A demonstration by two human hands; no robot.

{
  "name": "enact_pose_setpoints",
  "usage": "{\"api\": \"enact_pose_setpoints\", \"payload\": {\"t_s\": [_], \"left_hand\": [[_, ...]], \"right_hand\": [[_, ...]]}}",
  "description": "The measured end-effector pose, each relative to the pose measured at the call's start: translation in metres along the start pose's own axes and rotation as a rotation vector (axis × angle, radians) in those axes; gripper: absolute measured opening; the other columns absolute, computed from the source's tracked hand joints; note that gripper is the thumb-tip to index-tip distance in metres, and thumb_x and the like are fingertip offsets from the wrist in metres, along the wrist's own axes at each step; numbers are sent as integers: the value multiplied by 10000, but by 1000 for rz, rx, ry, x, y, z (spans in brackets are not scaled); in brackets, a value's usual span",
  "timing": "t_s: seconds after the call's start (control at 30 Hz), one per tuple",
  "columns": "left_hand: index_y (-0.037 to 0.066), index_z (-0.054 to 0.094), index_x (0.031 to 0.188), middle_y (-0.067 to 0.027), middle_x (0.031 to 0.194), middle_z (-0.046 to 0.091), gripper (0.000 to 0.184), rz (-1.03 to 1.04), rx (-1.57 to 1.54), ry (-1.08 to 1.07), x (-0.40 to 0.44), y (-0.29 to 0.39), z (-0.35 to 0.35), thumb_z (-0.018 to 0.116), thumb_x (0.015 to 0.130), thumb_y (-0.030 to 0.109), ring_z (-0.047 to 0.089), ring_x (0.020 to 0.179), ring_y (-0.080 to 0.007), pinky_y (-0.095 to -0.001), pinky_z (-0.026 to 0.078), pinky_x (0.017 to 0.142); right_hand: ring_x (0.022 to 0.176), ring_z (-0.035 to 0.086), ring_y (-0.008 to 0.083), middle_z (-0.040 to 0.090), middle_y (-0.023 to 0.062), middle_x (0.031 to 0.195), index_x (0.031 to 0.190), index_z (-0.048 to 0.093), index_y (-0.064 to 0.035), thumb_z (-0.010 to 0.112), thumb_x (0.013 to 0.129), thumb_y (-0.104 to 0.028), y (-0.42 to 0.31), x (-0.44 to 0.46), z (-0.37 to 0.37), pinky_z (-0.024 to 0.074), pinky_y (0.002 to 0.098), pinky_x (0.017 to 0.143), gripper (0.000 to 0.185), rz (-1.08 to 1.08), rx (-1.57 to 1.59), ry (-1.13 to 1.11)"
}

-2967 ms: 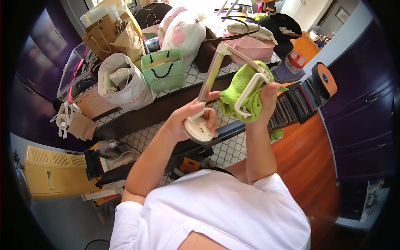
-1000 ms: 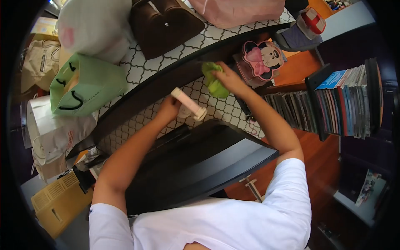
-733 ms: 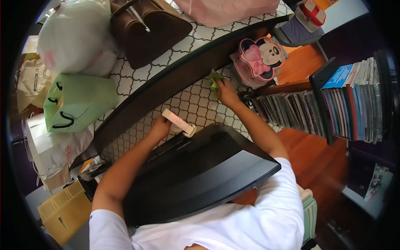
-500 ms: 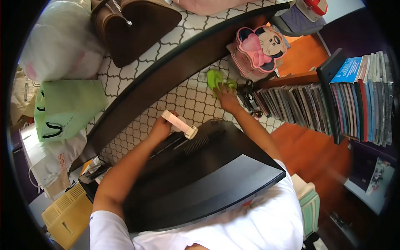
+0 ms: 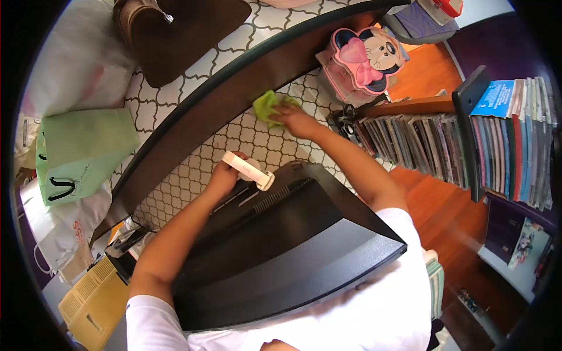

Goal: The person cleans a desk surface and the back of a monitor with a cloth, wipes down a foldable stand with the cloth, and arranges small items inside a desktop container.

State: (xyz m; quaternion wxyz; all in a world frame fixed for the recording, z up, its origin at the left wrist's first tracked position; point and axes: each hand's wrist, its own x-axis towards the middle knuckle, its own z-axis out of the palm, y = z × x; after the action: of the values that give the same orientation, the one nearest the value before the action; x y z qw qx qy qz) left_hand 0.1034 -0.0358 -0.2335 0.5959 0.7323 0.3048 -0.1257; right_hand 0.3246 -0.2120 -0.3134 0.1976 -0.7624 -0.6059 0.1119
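My left hand (image 5: 223, 177) is closed round a folded pale pink and white stand (image 5: 249, 170), held above the back edge of a large black monitor (image 5: 275, 234). Farther back, my right hand (image 5: 294, 120) presses a crumpled green cloth (image 5: 266, 107) onto the patterned tabletop (image 5: 240, 137), close to the dark raised ledge. The cloth sticks out to the left of my fingers, and part of it shows beneath them. Between my chest and both hands stands the monitor, its back facing the ledge.
A pink cartoon-mouse box (image 5: 360, 61) stands right of the cloth, near black cables (image 5: 349, 117). Rows of thin cases (image 5: 415, 143) fill a rack at the right. A green paper bag (image 5: 88, 151) and brown handbag (image 5: 187, 38) stand at upper left.
Both hands first held the stand and cloth up close. They then reached over behind the monitor. Lately my right hand has slid the cloth leftward along the tabletop, while my left hand has barely moved.
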Motion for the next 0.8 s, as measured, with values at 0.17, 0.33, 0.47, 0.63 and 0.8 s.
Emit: {"api": "enact_pose_setpoints", "payload": {"t_s": [0.17,0.33,0.47,0.63,0.8], "left_hand": [[71,598,1022,-66,988,643,162,6,108,13,-6,16,-12,472,926,109,598,928,-171,-296,463,821],[66,599,1011,-54,979,640,161,-34,30,75,-11,12,-23,474,937,137,585,911,-149,-281,458,810],[66,594,1012,-46,961,633,158,-34,-6,81,-9,0,-30,473,939,136,577,900,-138,-275,455,806],[62,597,993,-15,880,594,193,-17,-33,78,-8,-18,-26,497,947,220,522,811,-112,-267,431,723],[62,598,996,-22,896,598,198,-32,57,62,-11,-4,-30,493,949,224,527,838,-116,-273,433,747]], "right_hand": [[1173,479,295,545,99,1238,1187,589,-201,557,686,-57,-10,8,24,420,374,916,522,-163,-19,-511],[964,589,308,637,131,1029,1052,663,-157,543,658,-20,-2,-34,3,461,413,803,435,52,175,-858],[952,589,335,622,171,1023,1158,540,-105,513,679,9,-4,-14,-15,458,410,795,493,256,441,-616],[1023,560,328,600,197,1067,1224,495,-101,492,797,-231,-48,25,29,432,405,857,447,1,739,-759],[1052,550,311,581,196,1139,1164,568,-93,412,843,-359,-46,19,60,417,402,888,445,-73,432,-968]]}}
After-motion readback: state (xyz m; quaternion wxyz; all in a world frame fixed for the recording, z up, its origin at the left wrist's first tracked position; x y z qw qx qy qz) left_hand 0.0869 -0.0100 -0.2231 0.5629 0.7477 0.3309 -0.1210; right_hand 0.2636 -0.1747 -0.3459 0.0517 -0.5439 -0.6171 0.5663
